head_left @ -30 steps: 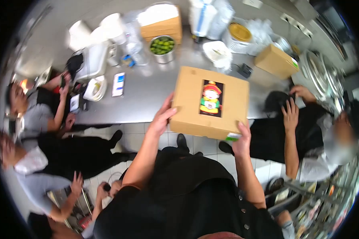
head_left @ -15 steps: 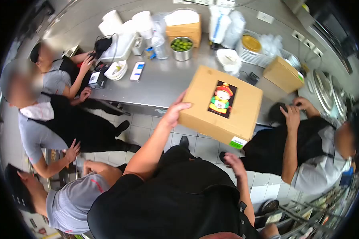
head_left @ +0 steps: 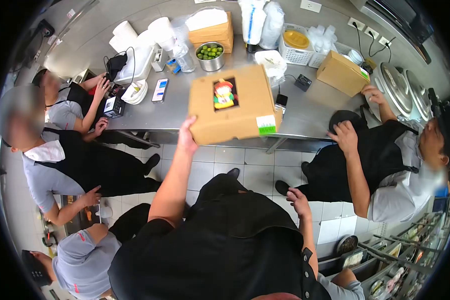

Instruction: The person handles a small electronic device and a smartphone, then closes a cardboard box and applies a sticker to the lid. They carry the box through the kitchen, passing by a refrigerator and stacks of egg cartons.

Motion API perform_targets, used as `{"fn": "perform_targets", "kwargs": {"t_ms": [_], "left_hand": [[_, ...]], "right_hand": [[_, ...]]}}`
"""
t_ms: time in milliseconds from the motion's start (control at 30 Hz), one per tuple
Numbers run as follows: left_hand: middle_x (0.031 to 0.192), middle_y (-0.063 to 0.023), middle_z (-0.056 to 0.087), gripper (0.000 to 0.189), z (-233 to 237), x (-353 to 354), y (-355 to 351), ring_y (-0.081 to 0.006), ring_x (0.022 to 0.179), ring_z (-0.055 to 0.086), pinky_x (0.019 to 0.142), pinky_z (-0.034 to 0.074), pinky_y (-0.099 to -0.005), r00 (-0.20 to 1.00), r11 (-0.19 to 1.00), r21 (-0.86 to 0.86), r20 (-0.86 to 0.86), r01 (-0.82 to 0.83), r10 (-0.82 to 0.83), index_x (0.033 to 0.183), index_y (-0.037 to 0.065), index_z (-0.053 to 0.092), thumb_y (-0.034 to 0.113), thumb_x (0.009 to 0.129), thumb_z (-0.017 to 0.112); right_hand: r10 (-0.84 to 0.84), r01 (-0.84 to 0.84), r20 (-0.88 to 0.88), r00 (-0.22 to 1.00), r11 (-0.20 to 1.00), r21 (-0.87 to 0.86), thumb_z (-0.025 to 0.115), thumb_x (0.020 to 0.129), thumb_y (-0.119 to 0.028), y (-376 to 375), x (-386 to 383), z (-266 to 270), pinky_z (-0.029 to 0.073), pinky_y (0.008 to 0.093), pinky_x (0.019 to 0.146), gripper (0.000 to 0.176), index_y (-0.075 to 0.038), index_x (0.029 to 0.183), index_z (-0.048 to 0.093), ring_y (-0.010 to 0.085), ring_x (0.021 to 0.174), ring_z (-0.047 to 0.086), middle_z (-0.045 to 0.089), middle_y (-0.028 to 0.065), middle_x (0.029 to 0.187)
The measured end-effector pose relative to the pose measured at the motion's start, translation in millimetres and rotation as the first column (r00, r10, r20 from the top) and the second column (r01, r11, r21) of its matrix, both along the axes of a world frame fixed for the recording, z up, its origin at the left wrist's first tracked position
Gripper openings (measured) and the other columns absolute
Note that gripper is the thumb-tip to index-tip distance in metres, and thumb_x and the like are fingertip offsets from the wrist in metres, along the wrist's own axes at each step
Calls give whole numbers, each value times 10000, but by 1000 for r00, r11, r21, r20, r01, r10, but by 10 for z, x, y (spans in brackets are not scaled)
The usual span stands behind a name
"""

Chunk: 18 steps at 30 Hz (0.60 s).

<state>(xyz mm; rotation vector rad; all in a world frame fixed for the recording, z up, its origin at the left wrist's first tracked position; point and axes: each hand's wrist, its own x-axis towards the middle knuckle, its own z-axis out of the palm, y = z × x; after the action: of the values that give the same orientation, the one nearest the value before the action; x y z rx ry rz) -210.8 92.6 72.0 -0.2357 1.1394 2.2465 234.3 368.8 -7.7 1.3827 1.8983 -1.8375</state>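
My left hand (head_left: 187, 136) grips the lower left corner of a brown cardboard box (head_left: 245, 120), raised and tilted at the front edge of the steel counter. A colourful cartoon figure on a dark panel (head_left: 226, 95) decorates its top, and a white and green label (head_left: 266, 125) is on its near side. The fingers under the box are hidden. Lower right, my right hand (head_left: 299, 202) hangs beside my apron, its fingers loosely bent and apart, holding nothing visible.
On the steel counter (head_left: 155, 112) are a phone (head_left: 160, 90), a metal pot of green limes (head_left: 209, 56), a white basket (head_left: 296, 54) and another cardboard box (head_left: 341, 73). Several people stand close by: one at right holding a black cap (head_left: 346, 121), others at left.
My left hand and the box have moved left and slightly up in view. My right hand's fingers have bent more. The person at lower left has shifted down and away from me.
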Motion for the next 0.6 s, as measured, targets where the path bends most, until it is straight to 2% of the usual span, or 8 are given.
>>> {"fn": "perform_targets", "kwargs": {"t_ms": [67, 133, 200, 267, 333, 400, 467, 600], "left_hand": [[1283, -185, 679, 552, 266, -333, -132, -356, 1151, 679, 1002, 549, -499, 1000, 999, 47, -3, -19, 20, 1352, 18, 581, 370, 930, 625], [1302, -163, 671, 578, 365, -662, -206, -334, 1175, 668, 1000, 548, -504, 999, 995, 104, -33, 8, -5, 1396, 53, 561, 347, 911, 673], [1296, -172, 674, 593, 438, -913, -266, -345, 1150, 678, 1000, 553, -473, 965, 993, 14, -232, -121, 121, 1400, 10, 548, 329, 913, 660], [1333, -155, 652, 622, 432, -1028, -335, -320, 1190, 658, 1017, 543, -450, 967, 993, 8, -226, -116, 115, 1439, 28, 521, 307, 905, 673], [1383, -136, 619, 665, 358, -1125, -340, -298, 1245, 625, 1049, 521, -442, 921, 995, -39, -384, -91, 70, 1486, 66, 490, 301, 892, 676], [1398, -128, 612, 683, 149, -1140, -347, -288, 1263, 613, 1063, 507, -433, 939, 996, -67, -342, -55, 29, 1514, 76, 467, 257, 890, 675], [1413, -119, 604, 706, -120, -1072, -332, -278, 1281, 601, 1077, 494, -424, 956, 995, -96, -294, -12, -17, 1542, 86, 444, 212, 887, 675], [1454, -127, 579, 775, -722, -990, -134, -288, 1330, 569, 1097, 480, -424, 984, 992, -115, -159, 56, -74, 1584, 90, 396, 210, 875, 685]], "right_hand": [[49, -47, -31, 998, 997, 69, 713, 967, -325, 62, -75, 31, 531, 347, 891, 511, -21, 1369, 633, 211, 1014, 689, 738, 125, 1141], [96, -91, -29, 995, 987, 135, 707, 975, -314, 90, -159, -22, 515, 325, 837, 501, -22, 1374, 625, 178, 988, 671, 725, 96, 1104], [155, -147, -27, 988, 969, 198, 700, 984, -304, 99, -315, -31, 500, 303, 783, 491, -24, 1379, 617, 145, 961, 653, 712, 67, 1067], [197, -188, -21, 980, 958, 215, 699, 981, -283, 57, -484, 43, 514, 289, 775, 492, 4, 1372, 612, 138, 934, 642, 705, 74, 1009], [209, -203, -5, 978, 954, 220, 690, 981, -287, -22, -723, 224, 533, 319, 837, 491, 6, 1369, 617, 175, 955, 663, 722, 107, 1025], [276, -258, -21, 961, 919, 297, 699, 957, -376, -101, -975, 426, 528, 385, 961, 558, 10, 1354, 630, 289, 1093, 698, 737, 197, 1175], [314, -305, 33, 949, 880, 364, 694, 959, -390, -105, -1169, 364, 527, 396, 948, 565, 17, 1345, 630, 301, 1078, 697, 737, 190, 1149], [340, -318, -52, 939, 916, 245, 691, 962, -378, -139, -1688, 290, 531, 398, 923, 561, 2, 1367, 614, 294, 1065, 692, 728, 178, 1135]]}}
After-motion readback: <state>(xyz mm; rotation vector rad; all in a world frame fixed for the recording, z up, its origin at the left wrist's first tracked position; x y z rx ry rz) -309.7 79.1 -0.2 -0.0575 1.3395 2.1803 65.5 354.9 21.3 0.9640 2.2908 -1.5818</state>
